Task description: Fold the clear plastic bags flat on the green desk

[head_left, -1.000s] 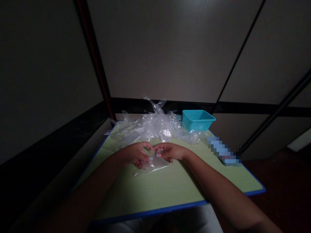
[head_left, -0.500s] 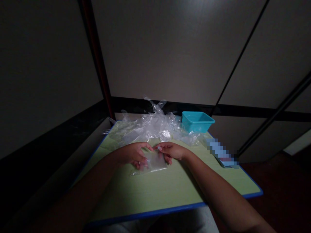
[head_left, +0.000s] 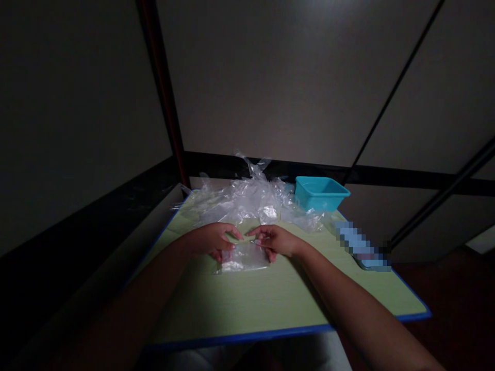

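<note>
A flat, roughly rectangular piece of clear plastic film [head_left: 245, 258] is stretched between my two hands, low over the front middle of the table. My left hand [head_left: 219, 241] pinches its left side, thumb on top and index finger reaching toward the right. On the other side, my right hand [head_left: 275, 241] grips the upper right corner between thumb and curled fingers, its index finger pointing left. The index fingertips are close but apart. Just beyond my hands lies a heap of crumpled clear plastic [head_left: 251, 198] with some finger-like ends sticking up.
A turquoise plastic basket [head_left: 323, 202] stands at the back right. A pixelated flat bluish object [head_left: 363, 247] lies by the right edge. The light green table [head_left: 240, 309] has a blue rim; panelled walls [head_left: 270, 93] rise behind and to the left.
My left thumb has drawn up onto the film's upper left part, and the film looks flatter and more evenly spread. The whole view has shifted slightly.
</note>
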The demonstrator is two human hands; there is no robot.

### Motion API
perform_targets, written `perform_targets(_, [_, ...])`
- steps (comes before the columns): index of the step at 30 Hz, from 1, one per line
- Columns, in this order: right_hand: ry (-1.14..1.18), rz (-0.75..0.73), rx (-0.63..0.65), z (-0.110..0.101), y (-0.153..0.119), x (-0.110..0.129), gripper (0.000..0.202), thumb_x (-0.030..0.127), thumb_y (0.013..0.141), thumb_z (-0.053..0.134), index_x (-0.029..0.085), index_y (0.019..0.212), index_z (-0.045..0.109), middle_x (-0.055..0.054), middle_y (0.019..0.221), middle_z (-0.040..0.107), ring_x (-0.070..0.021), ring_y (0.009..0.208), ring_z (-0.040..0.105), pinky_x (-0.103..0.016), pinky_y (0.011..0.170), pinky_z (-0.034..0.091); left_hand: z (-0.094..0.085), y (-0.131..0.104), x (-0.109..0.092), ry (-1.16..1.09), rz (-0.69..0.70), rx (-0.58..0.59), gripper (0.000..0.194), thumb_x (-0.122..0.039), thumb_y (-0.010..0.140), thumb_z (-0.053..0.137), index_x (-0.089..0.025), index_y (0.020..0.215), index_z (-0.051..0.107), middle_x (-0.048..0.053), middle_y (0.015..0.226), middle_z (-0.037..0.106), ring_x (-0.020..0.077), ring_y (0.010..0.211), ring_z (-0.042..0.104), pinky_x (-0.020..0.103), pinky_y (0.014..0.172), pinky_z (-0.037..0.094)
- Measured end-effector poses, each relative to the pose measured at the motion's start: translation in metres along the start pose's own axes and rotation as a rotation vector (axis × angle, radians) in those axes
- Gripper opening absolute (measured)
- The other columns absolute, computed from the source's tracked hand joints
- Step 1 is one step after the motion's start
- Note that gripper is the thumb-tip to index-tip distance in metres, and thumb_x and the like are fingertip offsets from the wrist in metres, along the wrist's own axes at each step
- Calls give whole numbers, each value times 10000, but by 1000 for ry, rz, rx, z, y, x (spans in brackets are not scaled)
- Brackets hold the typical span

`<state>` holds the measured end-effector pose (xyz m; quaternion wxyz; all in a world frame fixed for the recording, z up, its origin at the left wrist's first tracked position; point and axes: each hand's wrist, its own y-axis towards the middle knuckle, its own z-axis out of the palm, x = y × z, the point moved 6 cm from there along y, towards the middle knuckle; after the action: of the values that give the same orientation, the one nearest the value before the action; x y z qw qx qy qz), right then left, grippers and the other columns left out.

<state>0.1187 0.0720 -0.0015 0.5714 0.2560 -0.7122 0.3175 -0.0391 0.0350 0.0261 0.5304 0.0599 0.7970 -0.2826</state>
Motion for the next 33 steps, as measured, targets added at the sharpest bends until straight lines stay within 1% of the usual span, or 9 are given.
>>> perform_targets(3, [-3, -27, 9, 1, -1, 2, 332, 198, 782, 571, 170, 1110, 526, 58, 677, 527, -43, 323, 494, -156, 309, 365, -3, -1, 0, 19, -17, -4, 498, -335, 567, 704, -160, 992, 512, -7, 566, 612, 161, 474, 574, 253, 480, 428])
perform_targets(6, [-47, -42, 18, 3, -3, 5, 316, 167, 784, 557, 171, 1099, 528, 54, 712, 519, -28, 322, 480, -153, 310, 371, -7, -1, 2, 67, -30, -11, 483, -326, 547, 708, -160, 957, 515, -8, 582, 618, 164, 480, 580, 254, 481, 426])
perform_targets(10, [-77, -37, 22, 4, -4, 6, 321, 142, 777, 547, 173, 1096, 528, 52, 741, 501, -25, 334, 491, -147, 308, 383, -9, -2, 1, 71, -3, 3, 483, -328, 535, 719, -187, 946, 509, -25, 565, 614, 166, 489, 579, 252, 477, 425])
perform_targets(13, [-66, -41, 24, 4, -4, 5, 326, 160, 778, 553, 174, 1102, 526, 48, 755, 505, -23, 330, 486, -150, 304, 383, -11, -5, -1, 84, 16, -7, 445, -309, 539, 700, -192, 925, 512, -32, 529, 599, 152, 465, 551, 244, 466, 408])
perform_targets(17, [-45, -41, 20, 4, -4, 3, 321, 211, 787, 571, 184, 1104, 528, 36, 786, 518, -25, 342, 495, -155, 312, 388, -14, -8, -2, 137, 31, -18, 385, -240, 525, 656, -193, 891, 543, -37, 525, 586, 141, 462, 533, 229, 453, 379])
perform_targets(20, [-56, -43, 19, 4, -5, 2, 337, 236, 776, 592, 191, 1105, 530, 27, 827, 518, -23, 354, 506, -159, 320, 405, -16, -6, 2, 176, 18, -17, 379, -240, 530, 622, -183, 896, 538, -46, 523, 576, 142, 460, 539, 228, 456, 384])
perform_targets(24, [-63, -37, 19, 4, -6, 3, 386, 216, 746, 623, 198, 1119, 527, 21, 862, 505, -28, 368, 522, -165, 330, 427, -18, -3, 5, 241, 7, -45, 364, -244, 533, 602, -173, 879, 515, -45, 517, 578, 134, 443, 528, 220, 441, 372])
perform_targets(30, [-89, -56, 17, 6, -6, 5, 337, 190, 803, 542, 191, 1138, 508, 19, 834, 500, -26, 361, 513, -163, 329, 412, -18, -2, 6, 280, -13, -81, 325, -244, 548, 603, -183, 846, 489, -66, 468, 554, 122, 416, 516, 206, 425, 345])
perform_targets(33, [-99, -52, 12, 6, -6, 4, 344, 145, 802, 516, 194, 1143, 500, 15, 846, 500, -22, 362, 511, -155, 323, 407, -19, -2, 7, 293, -6, -104, 284, -294, 581, 601, -187, 817, 482, -67, 464, 548, 127, 418, 528, 205, 420, 337])
